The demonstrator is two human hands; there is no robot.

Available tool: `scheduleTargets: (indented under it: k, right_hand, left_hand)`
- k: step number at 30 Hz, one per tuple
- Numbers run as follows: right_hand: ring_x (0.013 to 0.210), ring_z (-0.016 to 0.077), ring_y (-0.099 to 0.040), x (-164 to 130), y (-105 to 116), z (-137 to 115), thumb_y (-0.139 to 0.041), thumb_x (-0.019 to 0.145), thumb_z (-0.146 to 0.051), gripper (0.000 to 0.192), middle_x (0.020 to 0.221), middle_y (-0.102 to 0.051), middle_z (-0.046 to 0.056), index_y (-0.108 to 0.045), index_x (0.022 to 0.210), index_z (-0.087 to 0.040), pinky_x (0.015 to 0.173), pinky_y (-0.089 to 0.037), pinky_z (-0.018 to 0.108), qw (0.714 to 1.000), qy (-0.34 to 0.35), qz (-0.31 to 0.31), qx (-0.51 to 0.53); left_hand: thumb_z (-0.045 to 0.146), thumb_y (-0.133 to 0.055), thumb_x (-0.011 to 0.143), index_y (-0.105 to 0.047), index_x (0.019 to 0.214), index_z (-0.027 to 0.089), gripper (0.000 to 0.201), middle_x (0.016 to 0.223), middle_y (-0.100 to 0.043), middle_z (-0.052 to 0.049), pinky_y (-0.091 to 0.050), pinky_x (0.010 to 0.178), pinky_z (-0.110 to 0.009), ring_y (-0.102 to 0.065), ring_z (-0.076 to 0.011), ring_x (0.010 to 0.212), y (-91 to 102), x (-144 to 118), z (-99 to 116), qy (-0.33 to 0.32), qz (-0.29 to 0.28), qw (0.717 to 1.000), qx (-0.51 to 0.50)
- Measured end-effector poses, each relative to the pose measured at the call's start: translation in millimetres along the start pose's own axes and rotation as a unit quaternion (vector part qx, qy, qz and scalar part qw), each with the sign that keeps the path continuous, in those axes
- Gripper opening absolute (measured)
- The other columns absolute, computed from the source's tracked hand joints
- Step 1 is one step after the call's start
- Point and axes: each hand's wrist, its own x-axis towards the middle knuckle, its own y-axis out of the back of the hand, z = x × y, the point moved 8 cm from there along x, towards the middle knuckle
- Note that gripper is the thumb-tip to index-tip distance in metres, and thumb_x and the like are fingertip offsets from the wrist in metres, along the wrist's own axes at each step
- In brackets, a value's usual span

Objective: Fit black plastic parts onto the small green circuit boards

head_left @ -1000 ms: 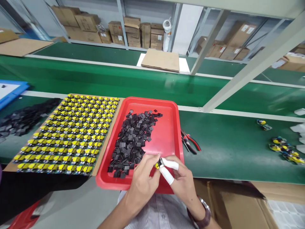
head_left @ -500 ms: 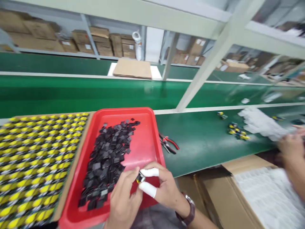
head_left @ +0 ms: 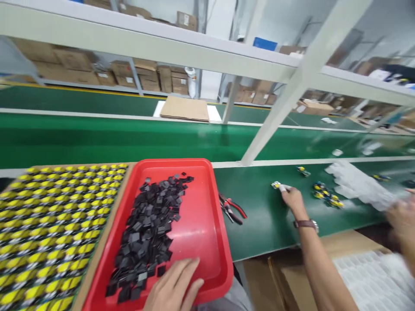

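Observation:
My left hand [head_left: 177, 285] hovers over the near edge of the red tray [head_left: 207, 162], its fingers stretched out and holding nothing. Beside it in the tray lies a heap of small black square pads [head_left: 151, 216]. My right hand [head_left: 292, 198], with white covers on its fingertips and a watch at the wrist, reaches out over the green bench. Between its thumb and finger is a small yellow-and-silver part [head_left: 276, 185], at or just above the bench top. Red-handled pliers [head_left: 234, 209] lie between the tray and this hand.
Rows of yellow-topped parts [head_left: 61, 220] fill a cardboard tray at left. Several similar parts [head_left: 327, 195] and white wrapping [head_left: 359, 183] lie to the right. Another person's hand [head_left: 402, 220] is blurred at far right, above a box of white packing [head_left: 372, 276]. A slanted post [head_left: 275, 108] rises behind the bench.
My hands have parted. The right one has carried the small part from above the tray to the right across the bench. The left one has let go and opened over the tray.

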Motion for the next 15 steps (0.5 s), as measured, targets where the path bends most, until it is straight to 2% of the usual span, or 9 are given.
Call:
scheduleTargets:
  k: [2,4,6,9,12,15]
  right_hand:
    - [0.091,0.0210,-0.070,3.5,-6.2,-10.4,-0.053,0.105,-0.045,0.030,0.108,-0.072,0.009,-0.070,0.114,-0.021,0.084,-0.059,0.038,1.000,0.025,0.006,0.007]
    - [0.089,0.0246,-0.071,-3.2,-32.5,-38.7,-0.048,0.106,-0.046,0.036,0.104,-0.073,0.012,-0.071,0.117,-0.020,0.082,-0.057,0.037,0.998,0.060,-0.020,0.025]
    - [0.091,0.0261,-0.073,-18.8,-78.3,-86.3,-0.051,0.104,-0.043,0.035,0.108,-0.073,0.013,-0.072,0.121,-0.020,0.081,-0.058,0.037,0.987,0.118,-0.098,0.050]
    - [0.105,0.0239,-0.071,-52.1,-156.8,-173.8,-0.062,0.100,-0.034,0.030,0.121,-0.073,0.008,-0.070,0.127,-0.026,0.095,-0.058,0.035,0.932,0.234,-0.260,0.089]
    - [0.110,0.0236,-0.069,-74.0,-211.6,-236.9,-0.057,0.101,-0.024,0.028,0.119,-0.073,0.008,-0.071,0.126,-0.024,0.101,-0.055,0.034,0.881,0.309,-0.343,0.101]
    - [0.100,0.0277,-0.070,-81.2,-245.7,-259.6,-0.053,0.099,-0.018,0.025,0.108,-0.073,0.014,-0.076,0.109,-0.017,0.094,-0.057,0.040,0.861,0.334,-0.374,0.087]
  left_hand:
    - [0.044,-0.053,0.103,-0.066,0.125,0.023,0.033,0.108,-0.082,-0.003,-0.066,0.079,-0.023,-0.081,-0.0193,0.091,-0.8,-10.5,-0.1,0.042,-0.008,0.999,-0.019]
    - [0.042,-0.055,0.103,-0.066,0.124,0.024,0.030,0.107,-0.081,-0.004,-0.066,0.079,-0.024,-0.080,-0.0193,0.091,-3.8,-17.6,1.1,0.080,-0.021,0.996,-0.045]
    - [0.039,-0.055,0.103,-0.065,0.125,0.025,0.028,0.108,-0.080,-0.005,-0.066,0.081,-0.026,-0.080,-0.0197,0.093,-6.6,-19.7,4.5,0.105,-0.042,0.991,-0.071]
    - [0.036,-0.056,0.103,-0.064,0.125,0.024,0.026,0.110,-0.079,-0.006,-0.066,0.083,-0.030,-0.079,-0.0214,0.096,-3.0,-16.0,13.3,0.116,-0.073,0.986,-0.090]
    - [0.030,-0.058,0.102,-0.064,0.125,0.023,0.025,0.109,-0.079,-0.006,-0.065,0.084,-0.032,-0.077,-0.0216,0.095,17.4,-15.9,11.5,0.130,-0.060,0.986,-0.082]
    - [0.023,-0.060,0.101,-0.065,0.124,0.022,0.024,0.107,-0.078,-0.006,-0.063,0.085,-0.031,-0.076,-0.0204,0.095,55.9,-35.1,-15.8,0.182,0.016,0.983,-0.028]
